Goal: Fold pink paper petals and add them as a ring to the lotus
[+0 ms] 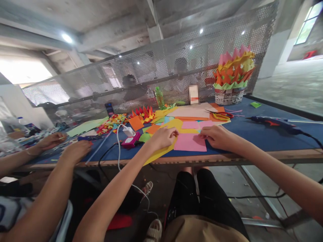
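Observation:
A pink paper sheet (pixel 189 142) lies near the front edge of the blue table (pixel 254 136), on top of a yellow sheet (pixel 161 152). My left hand (pixel 163 137) pinches the pink sheet's upper left corner. My right hand (pixel 218 136) presses on its upper right corner. More coloured sheets (pixel 191 116) are spread just behind, in pink, orange, yellow and blue.
A co-worker's two hands (pixel 64 145) work at the left. A charger with a white cable (pixel 129 131) and a pink device (pixel 131 141) sit left of my hands. Scissors (pixel 220 115), a blue glue gun (pixel 271 121), a folded paper basket (pixel 233 77), a green bottle (pixel 159 97) and a mesh screen (pixel 161 67) stand behind.

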### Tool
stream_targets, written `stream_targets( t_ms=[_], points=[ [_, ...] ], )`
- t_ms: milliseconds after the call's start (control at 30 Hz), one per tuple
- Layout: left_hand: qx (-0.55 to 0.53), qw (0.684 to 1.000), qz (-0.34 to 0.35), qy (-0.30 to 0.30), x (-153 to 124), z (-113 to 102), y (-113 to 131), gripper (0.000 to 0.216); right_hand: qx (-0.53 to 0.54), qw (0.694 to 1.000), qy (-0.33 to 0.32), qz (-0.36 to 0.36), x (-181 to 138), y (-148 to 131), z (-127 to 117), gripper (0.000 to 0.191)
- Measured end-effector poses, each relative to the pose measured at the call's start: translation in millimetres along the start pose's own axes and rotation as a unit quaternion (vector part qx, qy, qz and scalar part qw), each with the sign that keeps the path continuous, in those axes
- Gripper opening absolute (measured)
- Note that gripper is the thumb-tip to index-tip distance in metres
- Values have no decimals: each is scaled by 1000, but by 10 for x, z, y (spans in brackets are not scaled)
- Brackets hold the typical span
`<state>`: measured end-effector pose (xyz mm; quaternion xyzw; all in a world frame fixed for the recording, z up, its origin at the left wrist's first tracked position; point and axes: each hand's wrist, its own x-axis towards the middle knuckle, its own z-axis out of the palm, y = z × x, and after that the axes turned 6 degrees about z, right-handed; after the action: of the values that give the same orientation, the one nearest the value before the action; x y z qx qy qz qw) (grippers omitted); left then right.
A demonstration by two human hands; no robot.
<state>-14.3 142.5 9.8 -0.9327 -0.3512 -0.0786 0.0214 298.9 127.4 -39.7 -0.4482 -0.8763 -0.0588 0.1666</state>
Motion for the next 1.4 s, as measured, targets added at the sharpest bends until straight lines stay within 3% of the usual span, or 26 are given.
stream_targets(
  t_ms=[233, 467, 633, 767, 900, 1000, 1200, 1400],
  points=[
    [19, 1000, 1, 6, 256, -107, 157, 37, -1, 1000, 6, -10, 12, -19, 21, 30],
    [-27, 998, 58, 9, 407, 56, 323, 39, 41, 998, 36, -22, -49, -92, 45, 30],
    [-91, 994, 44, 27, 373, 80, 228, 36, 132, 983, 128, 12, -75, -77, -21, 30],
    [-158, 986, 33, 48, 328, -3, 147, 36, 245, 946, 193, 93, -106, -48, -124, 34],
    [-218, 974, 22, 60, 289, -60, 138, 36, 368, 912, 136, 119, -127, -156, -187, 38],
    [-251, 965, 26, 72, 273, -78, 195, 36, 402, 899, 103, 137, -107, -268, -168, 37],
    [-271, 958, 22, 96, 243, -143, 335, 29, 406, 890, 117, 173, -91, -403, -126, 33],
    [-257, 958, -7, 126, 203, -174, 432, 28, 405, 895, 115, 149, -122, -571, -267, 36]
  ],
)
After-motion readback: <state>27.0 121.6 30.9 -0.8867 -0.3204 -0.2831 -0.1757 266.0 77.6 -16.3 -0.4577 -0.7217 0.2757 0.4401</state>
